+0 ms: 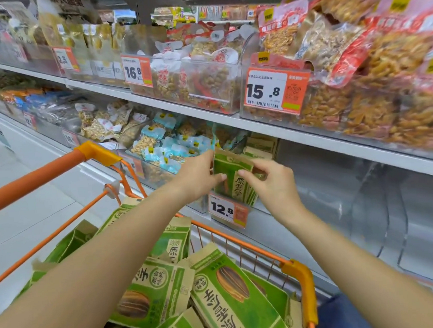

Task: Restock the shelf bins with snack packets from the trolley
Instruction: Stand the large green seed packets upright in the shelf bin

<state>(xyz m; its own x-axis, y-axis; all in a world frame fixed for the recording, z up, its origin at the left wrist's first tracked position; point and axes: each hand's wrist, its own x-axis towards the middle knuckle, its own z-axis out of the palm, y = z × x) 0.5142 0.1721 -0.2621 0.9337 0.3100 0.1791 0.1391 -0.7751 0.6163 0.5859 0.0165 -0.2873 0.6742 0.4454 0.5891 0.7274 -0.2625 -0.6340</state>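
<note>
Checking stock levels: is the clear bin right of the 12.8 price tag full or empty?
Empty. Through the clear bin only bare shelf shows, while both hands hold green packets upright at the neighbouring bin.

Both forearms are bare, with no sleeves

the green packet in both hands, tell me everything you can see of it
The green packet looks like a paper bag, green on the face with kraft-brown edges and dark printed characters. It stands roughly upright, tilted slightly, at the front of the shelf bin above the 12.8 price tag, with similar packets just behind it. The left hand pinches its left edge and the right hand grips its upper right side.
</note>
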